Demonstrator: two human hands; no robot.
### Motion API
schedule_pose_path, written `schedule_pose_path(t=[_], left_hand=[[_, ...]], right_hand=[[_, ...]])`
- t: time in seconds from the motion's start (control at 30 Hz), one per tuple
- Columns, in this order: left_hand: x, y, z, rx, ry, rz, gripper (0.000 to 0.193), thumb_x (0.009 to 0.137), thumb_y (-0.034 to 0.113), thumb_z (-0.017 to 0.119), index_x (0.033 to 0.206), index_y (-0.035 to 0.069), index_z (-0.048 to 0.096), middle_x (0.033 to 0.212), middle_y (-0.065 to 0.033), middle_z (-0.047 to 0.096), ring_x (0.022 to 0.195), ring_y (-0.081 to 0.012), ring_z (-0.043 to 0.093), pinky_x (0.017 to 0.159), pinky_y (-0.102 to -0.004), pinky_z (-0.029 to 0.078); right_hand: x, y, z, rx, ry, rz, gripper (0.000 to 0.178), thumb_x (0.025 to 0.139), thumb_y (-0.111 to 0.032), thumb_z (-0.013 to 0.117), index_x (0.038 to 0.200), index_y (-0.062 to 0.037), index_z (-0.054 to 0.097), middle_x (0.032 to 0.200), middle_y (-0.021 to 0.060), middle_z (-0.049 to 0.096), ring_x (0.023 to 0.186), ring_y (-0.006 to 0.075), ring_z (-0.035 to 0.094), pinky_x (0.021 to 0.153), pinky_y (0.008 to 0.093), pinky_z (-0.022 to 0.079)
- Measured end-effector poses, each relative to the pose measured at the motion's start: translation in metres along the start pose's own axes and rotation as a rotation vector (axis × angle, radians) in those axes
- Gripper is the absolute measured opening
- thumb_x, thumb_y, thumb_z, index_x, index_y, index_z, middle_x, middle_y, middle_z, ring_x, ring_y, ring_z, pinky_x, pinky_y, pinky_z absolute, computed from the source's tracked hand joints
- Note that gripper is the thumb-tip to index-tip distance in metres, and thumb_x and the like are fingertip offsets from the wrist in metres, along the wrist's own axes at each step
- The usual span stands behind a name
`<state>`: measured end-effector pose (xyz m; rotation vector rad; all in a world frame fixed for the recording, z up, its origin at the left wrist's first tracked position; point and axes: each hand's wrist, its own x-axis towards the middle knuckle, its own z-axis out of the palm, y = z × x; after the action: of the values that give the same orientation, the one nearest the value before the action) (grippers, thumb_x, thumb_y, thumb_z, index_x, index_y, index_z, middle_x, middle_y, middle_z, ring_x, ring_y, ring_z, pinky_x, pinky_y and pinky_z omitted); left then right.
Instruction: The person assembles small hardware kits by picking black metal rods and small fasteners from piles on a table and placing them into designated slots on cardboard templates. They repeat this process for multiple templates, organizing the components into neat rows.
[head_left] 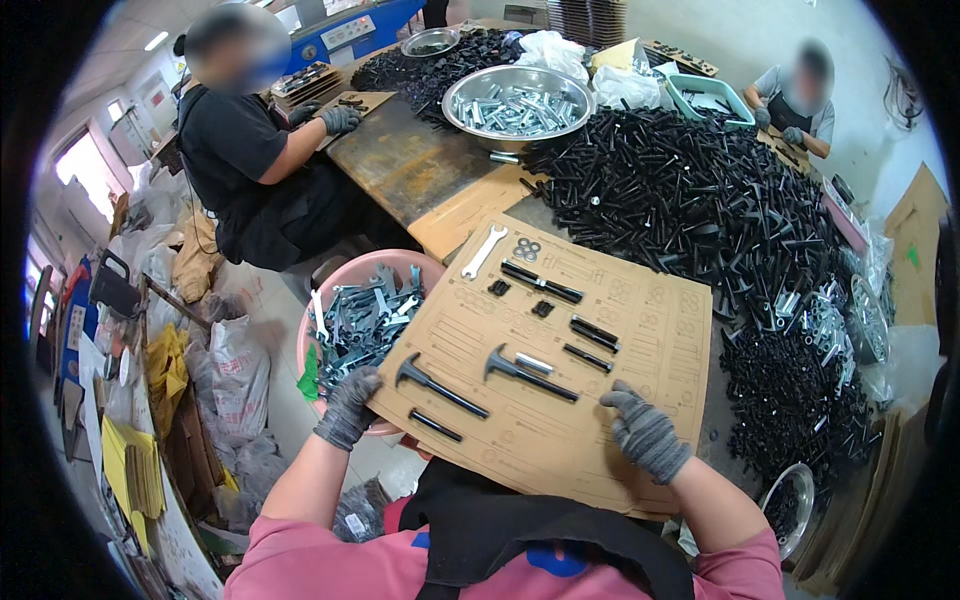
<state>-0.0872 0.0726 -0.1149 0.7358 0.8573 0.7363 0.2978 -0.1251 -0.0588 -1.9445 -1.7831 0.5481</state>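
Left grip clasped the left edge of the flat brown cardboard sheet; the right grip lay curled over its right side, possible hold unclear. Keeping it level seemed wise, lest the black curved-headed metal rod beside the left grip slide.

The left grip holds cardboard bearing a wrench and black parts.

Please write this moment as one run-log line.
left hand: at edge of cardboard; right hand: over cardboard; wrench: on cardboard; tub: wrenches inside
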Motion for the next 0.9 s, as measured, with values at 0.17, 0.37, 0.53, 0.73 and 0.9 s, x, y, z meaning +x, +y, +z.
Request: schedule_pose_path(t=[0.17,0.37,0.53,0.73,0.9], left_hand=[[0.016,0.014,0.005,-0.501,0.027,0.255,0.049,0.086,0.037,0.041,0.121,0.003,0.041,0.118,-0.0148,0.05,0.106,-0.0289,0.049,0.091,-0.0411,0.04],[0.02,0.011,0.046,-0.386,0.187,0.442,0.047,0.09,0.043,0.037,0.124,0.011,0.04,0.119,-0.0084,0.049,0.107,-0.0259,0.048,0.089,-0.0407,0.042],[0.044,-0.015,0.029,-0.424,0.263,0.414,0.045,0.089,0.041,0.042,0.124,0.012,0.041,0.121,-0.0068,0.048,0.108,-0.026,0.047,0.089,-0.0422,0.042],[0.078,-0.012,0.004,-0.498,0.346,0.361,0.043,0.084,0.033,0.051,0.119,0.008,0.046,0.113,-0.0122,0.054,0.102,-0.0299,0.052,0.087,-0.0423,0.044],[0.122,0.025,-0.009,-0.489,0.498,0.46,0.036,0.083,0.025,0.054,0.115,0.008,0.05,0.106,-0.0115,0.058,0.091,-0.0279,0.057,0.075,-0.04,0.05]], right_hand=[[0.049,-0.025,0.019,0.003,-0.121,-0.007,0.032,0.081,-0.014,0.047,0.113,-0.0151,0.045,0.126,0.0199,0.041,0.11,0.0326,0.047,0.092,0.0365,0.04],[0.1,-0.046,0.038,-0.023,-0.091,-0.101,0.032,0.079,-0.01,0.048,0.111,-0.0118,0.047,0.123,0.0191,0.043,0.107,0.0331,0.048,0.089,0.0363,0.041],[0.146,-0.062,0.046,0.054,-0.196,-0.074,0.032,0.077,-0.007,0.048,0.11,-0.0084,0.048,0.115,0.0183,0.047,0.102,0.0351,0.05,0.089,0.0366,0.04],[0.189,-0.088,0.047,-0.062,-0.373,0.009,0.041,0.078,-0.008,0.05,0.119,-0.009,0.044,0.131,0.0148,0.036,0.119,0.0289,0.039,0.1,0.0337,0.032],[0.196,-0.084,0.05,0.024,-0.321,-0.083,0.038,0.08,-0.013,0.051,0.117,-0.0078,0.045,0.131,0.0175,0.035,0.119,0.0303,0.039,0.101,0.0331,0.03]])
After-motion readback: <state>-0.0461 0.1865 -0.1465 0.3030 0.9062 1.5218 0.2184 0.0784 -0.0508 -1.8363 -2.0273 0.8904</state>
